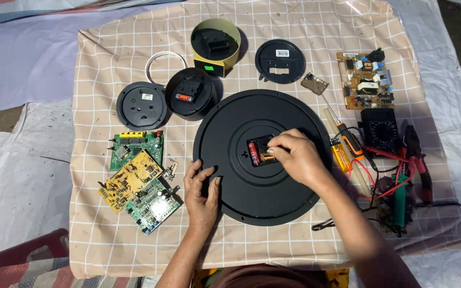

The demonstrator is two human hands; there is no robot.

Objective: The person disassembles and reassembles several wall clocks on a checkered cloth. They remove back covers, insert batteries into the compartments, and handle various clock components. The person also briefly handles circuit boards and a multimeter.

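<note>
A large round black clock back (273, 197) lay face down on the checked cloth (102, 245), in the middle of the spread. The left hand (202, 193) lay flat, fingers spread, on the clock's lower left rim and pinned it down, gripping nothing. The right hand (294, 156) had its fingertips pinched close over the clock movement (256, 151) at the centre, where a red battery (252, 153) sat beside a copper-coloured one (267, 157); whether the fingers actually held anything could not be told. An orange-handled screwdriver (349, 140) and a black meter (380, 129) with red leads lay just beside the right wrist. Circuit boards (137, 181) lay near the left hand. The likely trouble seemed a battery popping loose under the pinch and rolling into the clutter, or the forearm dragging the leads and screwdriver off the cloth.
</note>
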